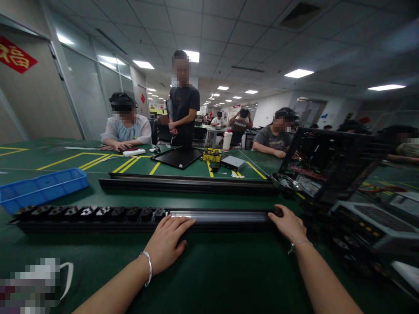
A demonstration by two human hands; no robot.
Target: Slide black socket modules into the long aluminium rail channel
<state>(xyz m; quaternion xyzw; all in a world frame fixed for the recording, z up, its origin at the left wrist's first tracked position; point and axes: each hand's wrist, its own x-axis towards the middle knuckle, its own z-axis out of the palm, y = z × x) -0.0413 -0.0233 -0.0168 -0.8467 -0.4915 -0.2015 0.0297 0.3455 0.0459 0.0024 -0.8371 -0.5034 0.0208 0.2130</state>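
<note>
A long black power strip housing [225,219] lies across the green table in front of me. In its left half sits a row of socket modules [88,212], mostly black with a few paler ones; the right half is a bare channel. My left hand [169,242] rests on the housing just right of the last module, fingers stretched out and lying flat. At the right end my right hand [290,224] pinches around a small dark piece [278,211]. Whether that piece is loose or part of the strip's end, I cannot tell.
Behind lie further long black rails [190,184]. A blue bin [44,185] stands left. At right are an open computer case [334,152], a metal bowl [286,181] and a power supply [376,222]. Several people are around; a black panel [178,157] lies farther back.
</note>
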